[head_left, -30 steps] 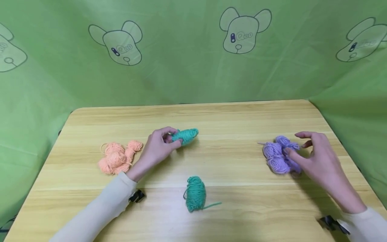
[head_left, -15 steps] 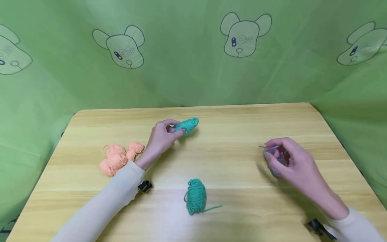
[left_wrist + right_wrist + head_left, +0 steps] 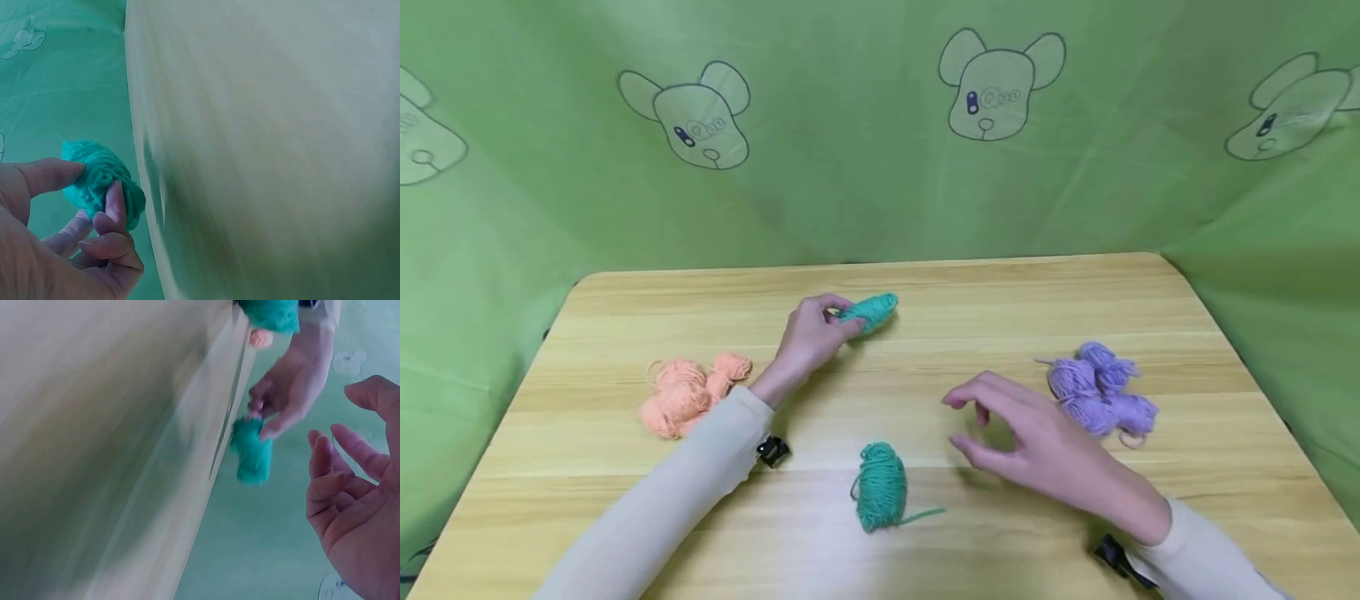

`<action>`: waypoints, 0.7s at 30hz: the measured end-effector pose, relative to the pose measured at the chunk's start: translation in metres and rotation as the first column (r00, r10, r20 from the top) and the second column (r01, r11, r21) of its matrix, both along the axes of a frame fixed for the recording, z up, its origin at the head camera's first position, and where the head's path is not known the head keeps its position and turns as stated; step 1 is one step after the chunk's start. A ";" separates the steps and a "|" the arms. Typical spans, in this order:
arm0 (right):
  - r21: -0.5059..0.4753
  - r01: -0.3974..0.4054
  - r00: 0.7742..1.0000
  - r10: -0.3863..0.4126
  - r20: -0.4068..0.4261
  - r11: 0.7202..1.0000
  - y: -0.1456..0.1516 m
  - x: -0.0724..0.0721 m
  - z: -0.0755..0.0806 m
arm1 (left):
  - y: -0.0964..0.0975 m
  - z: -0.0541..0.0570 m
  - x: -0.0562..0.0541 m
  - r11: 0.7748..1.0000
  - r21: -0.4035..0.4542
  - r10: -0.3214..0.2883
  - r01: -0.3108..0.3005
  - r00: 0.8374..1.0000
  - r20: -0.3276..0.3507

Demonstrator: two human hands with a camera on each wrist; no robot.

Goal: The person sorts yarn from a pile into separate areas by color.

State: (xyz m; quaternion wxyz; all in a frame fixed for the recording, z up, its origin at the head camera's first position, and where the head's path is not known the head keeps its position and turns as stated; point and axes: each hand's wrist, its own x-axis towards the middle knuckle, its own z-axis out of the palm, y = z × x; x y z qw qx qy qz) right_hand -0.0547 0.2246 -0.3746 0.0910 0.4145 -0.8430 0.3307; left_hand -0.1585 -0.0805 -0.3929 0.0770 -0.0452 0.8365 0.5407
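My left hand (image 3: 811,335) pinches one end of a teal yarn skein (image 3: 874,311) between thumb and fingers, toward the back of the table. In the left wrist view the same skein (image 3: 99,178) shows its wound strands, a finger pressed into its end. My right hand (image 3: 1037,433) hovers with nothing in it, thumb and fingers spread apart. To its left a second, darker green skein (image 3: 882,487) lies upright in the view, its loose tail pointing right. Behind the right hand sits a cluster of purple yarn balls (image 3: 1072,379). The right wrist view shows this hand (image 3: 359,500) facing the held skein.
A cluster of peach yarn balls (image 3: 681,392) lies at the left, partly behind the left sleeve (image 3: 662,492). Small black devices sit at both cuffs. The wooden table (image 3: 985,317) ends at a green cloth backdrop (image 3: 850,183) printed with animal heads.
My right hand has let go of the purple yarn and swung left toward the middle, fingers apart. My left hand, still pinching the teal skein, has shifted slightly back and right.
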 end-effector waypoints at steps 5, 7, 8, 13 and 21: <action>0.044 -0.091 0.996 0.092 -0.001 0.995 -0.021 0.005 -0.003 | 0.005 -0.003 -0.004 1.000 -0.021 0.019 -0.019 1.000 0.022; 0.069 -0.133 0.991 0.132 0.012 0.989 -0.029 0.008 -0.005 | 0.006 -0.004 -0.005 0.999 -0.036 0.034 -0.033 0.999 0.022; 0.079 -0.151 0.988 0.150 0.021 0.985 -0.033 0.009 -0.005 | 0.006 -0.005 -0.006 0.998 -0.042 0.037 -0.036 0.999 0.022; 0.088 -0.209 0.978 0.206 0.042 0.974 -0.051 0.016 -0.009 | 0.008 -0.005 -0.010 0.997 -0.069 0.048 -0.046 0.999 0.023; 0.138 -0.205 0.975 0.190 0.111 0.969 -0.062 0.019 -0.014 | 0.009 -0.009 -0.014 0.996 -0.085 0.040 -0.041 0.999 -0.009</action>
